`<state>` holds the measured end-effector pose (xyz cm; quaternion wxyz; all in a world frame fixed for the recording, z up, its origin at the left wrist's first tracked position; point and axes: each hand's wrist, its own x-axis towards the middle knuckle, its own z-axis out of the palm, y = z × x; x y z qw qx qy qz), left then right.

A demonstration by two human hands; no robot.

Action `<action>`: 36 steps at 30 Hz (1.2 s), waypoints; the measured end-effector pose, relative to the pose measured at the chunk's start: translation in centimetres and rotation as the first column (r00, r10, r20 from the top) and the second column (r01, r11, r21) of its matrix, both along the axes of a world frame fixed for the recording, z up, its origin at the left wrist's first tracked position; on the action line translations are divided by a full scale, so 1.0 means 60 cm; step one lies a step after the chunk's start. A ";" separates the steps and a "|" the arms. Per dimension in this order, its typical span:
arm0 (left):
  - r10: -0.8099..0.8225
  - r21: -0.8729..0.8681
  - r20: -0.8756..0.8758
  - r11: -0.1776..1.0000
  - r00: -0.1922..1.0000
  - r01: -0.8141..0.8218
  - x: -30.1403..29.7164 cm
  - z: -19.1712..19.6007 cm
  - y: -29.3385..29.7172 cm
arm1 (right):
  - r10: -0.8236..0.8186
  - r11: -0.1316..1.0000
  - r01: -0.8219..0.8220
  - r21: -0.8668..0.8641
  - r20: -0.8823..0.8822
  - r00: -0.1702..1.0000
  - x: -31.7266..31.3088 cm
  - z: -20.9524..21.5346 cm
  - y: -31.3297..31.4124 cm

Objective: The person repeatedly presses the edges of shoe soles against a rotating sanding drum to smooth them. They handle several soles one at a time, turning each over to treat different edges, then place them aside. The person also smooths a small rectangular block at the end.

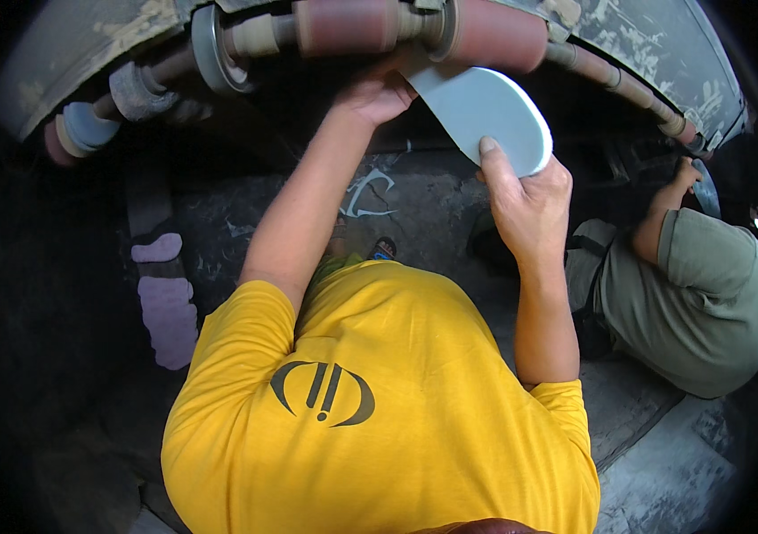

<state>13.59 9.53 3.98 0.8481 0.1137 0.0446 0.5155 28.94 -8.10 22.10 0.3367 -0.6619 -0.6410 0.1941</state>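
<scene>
A pale blue, sole-shaped slab is held just below the red rollers. Its rounded end is gripped by the right hand, thumb on top, elbow bent. The left arm is extended forward, slanting inward; the left hand is placed at the slab's left edge, fingers hidden, so its grip cannot be told.

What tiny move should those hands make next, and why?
Maybe ease the left bare hand slightly back along the flat, pale blue, rounded piece, because that hand looks close to the nearest red cylindrical roller; the right bare hand grips the piece's wide end.
</scene>
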 end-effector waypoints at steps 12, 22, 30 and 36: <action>-0.277 -0.021 -0.169 0.960 0.946 0.278 -0.016 0.043 -0.099 | 0.312 0.945 -0.206 -0.256 0.509 0.802 0.120 0.019 -0.045; 0.055 -0.050 -0.102 0.997 0.993 -0.060 -0.049 -0.035 -0.075 | -0.061 0.901 -0.128 -0.414 -0.413 0.909 0.068 -0.074 0.040; 0.221 -0.287 -0.088 0.928 0.971 -0.237 -0.017 0.026 -0.039 | 0.094 0.995 -0.095 0.010 0.004 0.996 0.014 0.009 0.037; -0.006 0.096 0.035 0.995 0.999 0.003 0.031 0.085 -0.087 | 0.084 0.994 -0.088 0.062 0.065 0.994 0.058 0.027 -0.094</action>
